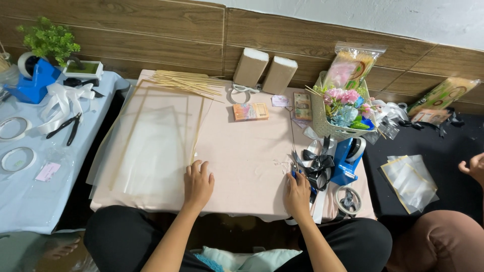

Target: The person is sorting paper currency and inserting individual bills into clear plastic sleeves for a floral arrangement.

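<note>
Closest to us, our left hand lies flat, palm down, on the pink tablecloth, its fingers spread and holding nothing; its fingertips sit right at the near corner of the clear gold-edged wrapping sheets stacked on the left half of the low table. Our right hand rests knuckles up near the front right edge, curled over a small blue-handled tool that looks like scissors, though we cannot tell whether the fingers actually grip it or merely cover it. Just beside that hand lie a black ribbon bow and a blue tape dispenser. Farther back sit a bundle of banknotes, loose wooden skewers and a basket of pink and blue flowers.

We judge this a pause between steps of wrapping: materials laid out, nothing yet lifted. Any next move calls for a firm hold on the tool and a careful pinch to separate one slippery sheet from the stack.
</note>
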